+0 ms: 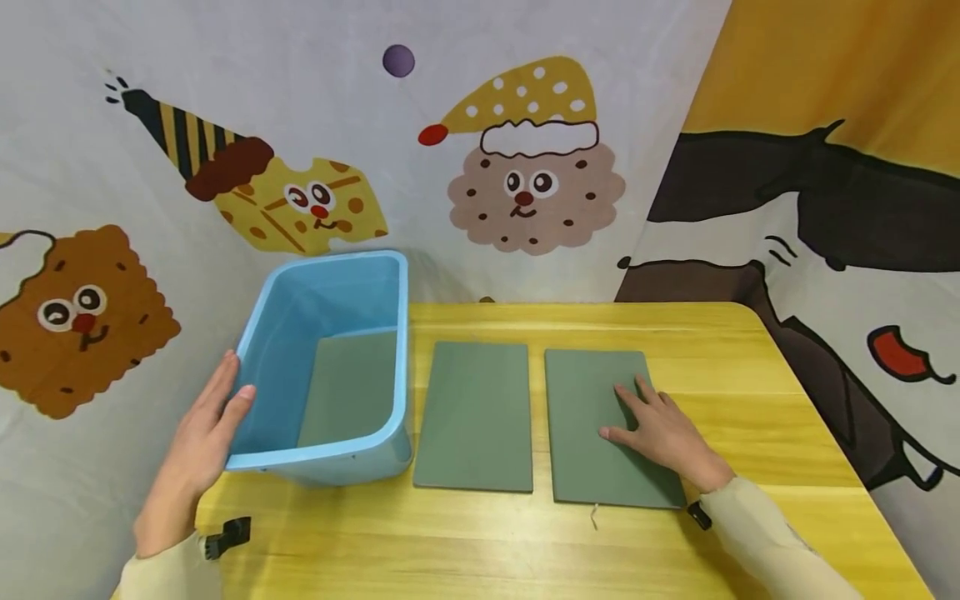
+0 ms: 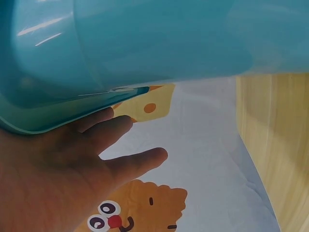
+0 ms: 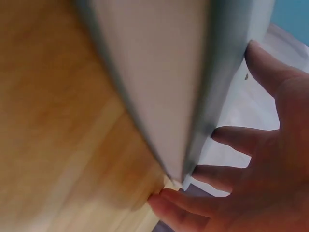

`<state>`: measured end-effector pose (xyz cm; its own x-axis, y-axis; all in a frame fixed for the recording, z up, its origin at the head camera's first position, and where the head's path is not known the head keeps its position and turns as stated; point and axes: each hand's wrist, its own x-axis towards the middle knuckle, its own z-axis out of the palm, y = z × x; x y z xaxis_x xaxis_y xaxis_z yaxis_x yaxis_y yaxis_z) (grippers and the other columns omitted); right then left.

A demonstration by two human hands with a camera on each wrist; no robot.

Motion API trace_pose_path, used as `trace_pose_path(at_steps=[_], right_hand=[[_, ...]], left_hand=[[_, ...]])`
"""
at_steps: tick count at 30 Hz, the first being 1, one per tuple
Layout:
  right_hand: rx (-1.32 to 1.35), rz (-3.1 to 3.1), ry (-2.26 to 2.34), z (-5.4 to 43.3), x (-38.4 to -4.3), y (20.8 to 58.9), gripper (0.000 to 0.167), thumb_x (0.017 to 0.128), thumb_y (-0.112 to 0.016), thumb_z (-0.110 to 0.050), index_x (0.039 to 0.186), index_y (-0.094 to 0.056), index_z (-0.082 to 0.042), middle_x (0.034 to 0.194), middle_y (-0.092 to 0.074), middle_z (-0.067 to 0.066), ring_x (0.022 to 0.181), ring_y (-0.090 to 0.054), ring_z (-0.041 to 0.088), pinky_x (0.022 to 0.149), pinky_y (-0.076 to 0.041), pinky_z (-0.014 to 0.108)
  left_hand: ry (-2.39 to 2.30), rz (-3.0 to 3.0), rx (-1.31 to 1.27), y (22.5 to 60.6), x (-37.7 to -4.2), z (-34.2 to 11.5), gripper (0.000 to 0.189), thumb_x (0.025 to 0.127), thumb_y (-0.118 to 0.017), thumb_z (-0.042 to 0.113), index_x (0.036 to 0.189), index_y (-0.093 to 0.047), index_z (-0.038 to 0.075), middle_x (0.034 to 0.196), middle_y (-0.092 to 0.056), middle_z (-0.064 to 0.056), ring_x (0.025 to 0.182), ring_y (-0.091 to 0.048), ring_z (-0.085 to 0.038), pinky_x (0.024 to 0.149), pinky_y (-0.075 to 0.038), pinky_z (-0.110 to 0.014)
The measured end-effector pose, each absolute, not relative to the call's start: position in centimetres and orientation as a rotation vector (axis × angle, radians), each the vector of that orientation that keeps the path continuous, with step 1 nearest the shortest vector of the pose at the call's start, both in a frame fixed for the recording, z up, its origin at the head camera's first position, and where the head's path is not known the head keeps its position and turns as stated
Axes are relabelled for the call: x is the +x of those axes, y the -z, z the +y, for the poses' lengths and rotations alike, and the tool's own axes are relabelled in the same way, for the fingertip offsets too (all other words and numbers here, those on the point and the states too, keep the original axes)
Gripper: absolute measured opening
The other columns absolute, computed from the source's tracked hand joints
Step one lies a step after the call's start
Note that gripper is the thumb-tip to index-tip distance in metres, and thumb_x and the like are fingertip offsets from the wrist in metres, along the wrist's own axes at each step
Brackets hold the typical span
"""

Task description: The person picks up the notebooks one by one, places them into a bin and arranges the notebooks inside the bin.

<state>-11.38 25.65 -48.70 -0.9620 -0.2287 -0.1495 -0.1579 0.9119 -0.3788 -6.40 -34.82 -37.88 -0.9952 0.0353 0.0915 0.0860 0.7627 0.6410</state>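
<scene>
My right hand (image 1: pixel 660 429) rests on the rightmost grey-green hardcover book (image 1: pixel 581 442), fingers spread over its right part. In the right wrist view, the fingertips touch that book's cover (image 3: pixel 215 92), and its pale side shows between the covers. Another grey-green book (image 1: pixel 474 417) lies beside it to the left. A light blue plastic bin (image 1: pixel 330 462) stands further left, with a similar green book (image 1: pixel 352 387) flat inside. At the bin's left rim is my left hand (image 1: pixel 202 433), its fingers extended along the outside in the left wrist view (image 2: pixel 72 159).
Everything stands on a yellow wood-grain table (image 1: pixel 465 542). A small thin scrap (image 1: pixel 595 517) lies just in front of the right book. Behind the table hangs a pale cloth (image 1: pixel 420 208) printed with cartoon biscuits and cheese.
</scene>
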Motion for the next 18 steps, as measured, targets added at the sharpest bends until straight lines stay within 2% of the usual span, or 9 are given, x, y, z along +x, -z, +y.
trace_pose_path(at_steps=[7,14,18], right_hand=[[-0.272,2.872,0.591,25.4,-12.0,48.5,0.095,0.087,-0.079,-0.053,0.153,-0.044,0.006,0.157,-0.025,0.043,0.137,-0.029,0.068,0.109,-0.028,0.076],[-0.316,2.842,0.621,25.4,-12.7,48.6,0.097,0.086,-0.082,-0.049,0.153,-0.042,0.008,0.16,-0.025,0.038,0.136,-0.028,0.072,0.102,-0.034,0.078],[-0.36,2.825,0.655,25.9,-13.3,48.7,0.097,0.087,-0.082,-0.045,0.155,-0.039,0.008,0.162,-0.024,0.035,0.141,-0.024,0.067,0.107,-0.032,0.076]], left_hand=[[1.038,-2.896,-0.086,37.8,-6.4,-34.7,0.065,0.114,-0.034,0.035,0.167,-0.004,0.014,0.173,0.004,-0.011,0.154,-0.002,-0.054,0.113,-0.001,-0.079],[1.023,-2.899,-0.072,37.8,-6.3,-34.8,0.066,0.114,-0.035,0.035,0.167,-0.003,0.015,0.173,0.003,-0.011,0.154,-0.002,-0.054,0.113,-0.001,-0.079],[1.008,-2.905,-0.08,37.9,-6.3,-34.7,0.066,0.114,-0.035,0.035,0.167,-0.003,0.013,0.173,0.004,-0.011,0.154,-0.003,-0.054,0.114,-0.002,-0.078]])
